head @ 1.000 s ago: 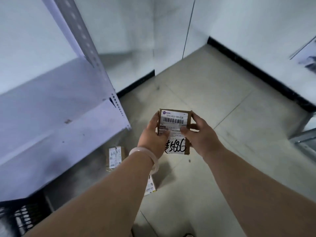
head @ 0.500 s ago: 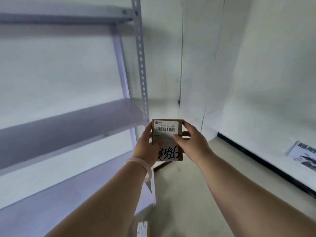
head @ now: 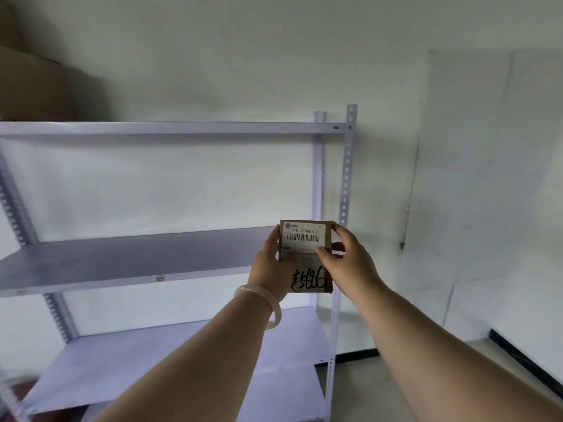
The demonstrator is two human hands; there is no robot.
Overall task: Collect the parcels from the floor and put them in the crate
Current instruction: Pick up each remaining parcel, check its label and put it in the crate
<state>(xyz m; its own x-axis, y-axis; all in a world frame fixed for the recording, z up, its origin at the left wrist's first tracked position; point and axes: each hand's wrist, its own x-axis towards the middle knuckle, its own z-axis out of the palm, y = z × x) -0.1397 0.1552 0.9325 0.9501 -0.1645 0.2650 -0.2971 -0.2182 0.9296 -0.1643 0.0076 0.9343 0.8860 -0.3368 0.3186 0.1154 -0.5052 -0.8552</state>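
A small brown cardboard parcel [head: 305, 239] with a white barcode label and black handwriting is held up in front of me at chest height. My left hand [head: 271, 269] grips its left edge, a pale bangle on that wrist. My right hand [head: 347, 263] grips its right edge, thumb across the label. The parcel is in the air before the right end of a shelf unit. No crate and no floor parcels are in view.
A pale metal shelf unit [head: 170, 129] with three visible shelves fills the left and middle. A brown cardboard box [head: 36, 86] sits on its top shelf at far left. White walls [head: 487, 178] stand behind and to the right; a strip of floor [head: 380, 391] shows low right.
The view has swung up from the floor to the shelf unit. Both hands keep the same hold on the parcel, which now sits higher against the shelves. The floor parcels have left view.
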